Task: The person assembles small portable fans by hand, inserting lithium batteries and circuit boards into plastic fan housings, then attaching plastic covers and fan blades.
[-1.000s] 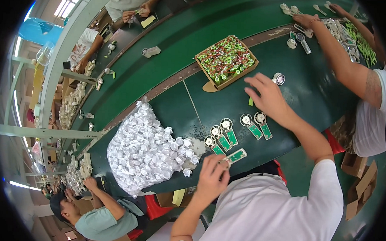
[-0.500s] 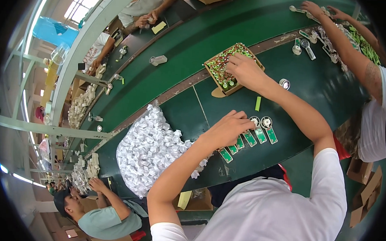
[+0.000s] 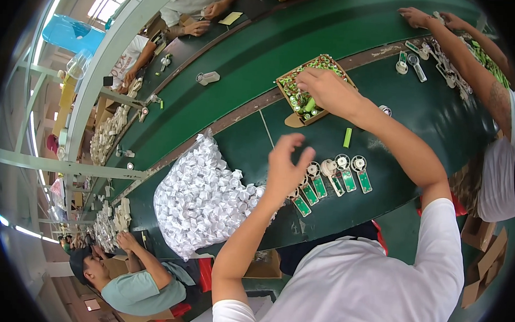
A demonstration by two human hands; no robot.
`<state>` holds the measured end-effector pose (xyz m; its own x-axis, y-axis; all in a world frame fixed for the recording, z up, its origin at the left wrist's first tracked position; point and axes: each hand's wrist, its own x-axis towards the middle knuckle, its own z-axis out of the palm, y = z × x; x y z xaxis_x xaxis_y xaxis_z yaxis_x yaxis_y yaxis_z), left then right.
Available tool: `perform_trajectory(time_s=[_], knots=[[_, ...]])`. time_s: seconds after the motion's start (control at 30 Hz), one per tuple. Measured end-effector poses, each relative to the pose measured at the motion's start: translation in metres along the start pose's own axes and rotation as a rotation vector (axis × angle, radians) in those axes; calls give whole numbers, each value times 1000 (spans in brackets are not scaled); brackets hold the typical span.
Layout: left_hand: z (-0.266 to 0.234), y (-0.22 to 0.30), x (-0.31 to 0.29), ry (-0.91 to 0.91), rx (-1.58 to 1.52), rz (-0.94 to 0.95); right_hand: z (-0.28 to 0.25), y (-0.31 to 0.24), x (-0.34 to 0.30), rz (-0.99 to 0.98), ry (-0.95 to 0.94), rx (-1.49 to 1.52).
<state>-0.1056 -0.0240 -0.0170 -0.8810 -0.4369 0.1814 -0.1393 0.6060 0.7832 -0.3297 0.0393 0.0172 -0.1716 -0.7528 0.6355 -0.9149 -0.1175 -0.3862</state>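
My right hand reaches over a cardboard box packed with green cylindrical batteries. Its fingers are bent together at the batteries; their tips are partly hidden, so what they grip cannot be made out. One green battery sticks out at a slant just below that hand. My left hand hovers with thumb and fingers apart, holding nothing. Beside it lies a row of several white handle-shaped pieces with round heads, most showing green circuit boards. A single green battery rests between the row and the box.
A clear bag of small white plastic parts bulges to my left. A small round part sits right of the box. Beyond runs a green conveyor belt carrying a white piece. Co-workers' arms work at right and far left.
My left hand has lifted off the row and moved left, its fingers spreading and uncovering the pieces. My right hand stays over the box, where a slanted battery now shows.
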Motion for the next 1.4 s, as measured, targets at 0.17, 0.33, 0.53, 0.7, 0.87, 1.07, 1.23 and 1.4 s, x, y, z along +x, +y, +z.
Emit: perform_trajectory(time_s=[0.17, 0.33, 0.53, 0.7, 0.87, 1.07, 1.23, 1.4], knots=[[2, -8, 41, 252, -308, -80, -12, -2, 30, 9, -83, -164], [19, -11, 78, 344, -94, -13, -7, 7, 39, -20, -421, -468], [26, -21, 91, 304, 77, -29, -43, -1, 57, 76, -276, -280], [7, -18, 86, 285, 87, -72, -61, -9, 52, 38, -267, -267], [-29, 9, 88, 264, -805, 13, -101, -59, 48, 11, -257, -86], [-24, 69, 44, -241, -897, 154, -113, -111, 38, 368, -483, 386], [-4, 82, -12, -169, -1304, -149, -83, -103, -6, 527, -337, 842], [7, 82, -46, -125, -1441, -310, -64, -103, -51, 495, -390, 824]])
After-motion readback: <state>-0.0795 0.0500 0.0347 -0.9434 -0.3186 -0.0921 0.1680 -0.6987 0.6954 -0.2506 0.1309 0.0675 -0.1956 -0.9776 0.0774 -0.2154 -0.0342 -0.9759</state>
